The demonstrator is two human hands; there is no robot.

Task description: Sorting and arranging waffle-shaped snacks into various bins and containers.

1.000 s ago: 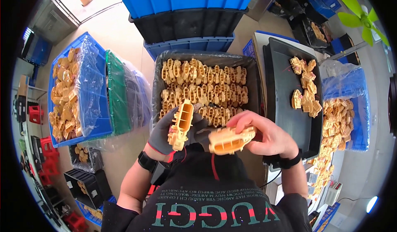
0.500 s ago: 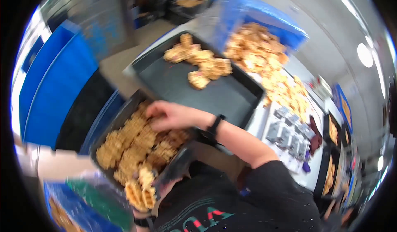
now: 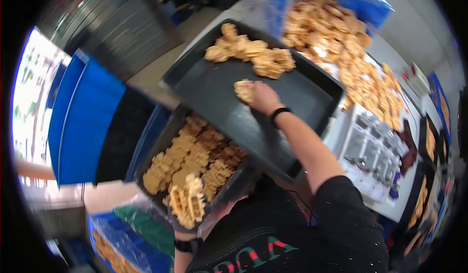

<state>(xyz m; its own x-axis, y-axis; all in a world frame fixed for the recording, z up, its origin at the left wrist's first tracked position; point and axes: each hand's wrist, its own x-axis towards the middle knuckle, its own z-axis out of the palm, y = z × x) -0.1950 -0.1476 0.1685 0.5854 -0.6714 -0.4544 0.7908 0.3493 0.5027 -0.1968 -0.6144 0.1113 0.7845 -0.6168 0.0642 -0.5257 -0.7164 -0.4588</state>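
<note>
The left hand (image 3: 192,214) is gripping a tan lattice-shaped piece (image 3: 187,202), fingers wrapped under it, just over the near dark tray (image 3: 156,146) holding a packed layer of like pieces. The right hand (image 3: 261,97) is setting another piece (image 3: 243,90) onto the far tray (image 3: 292,122), fingers closed over it, near a small heap (image 3: 251,51); releasing looks next. A blue bin (image 3: 341,34) beyond is holding many more.

A tray (image 3: 204,90) holding a pile of lattice pieces (image 3: 251,54) overlaps the crate (image 3: 151,149) of pieces to its left.
</note>
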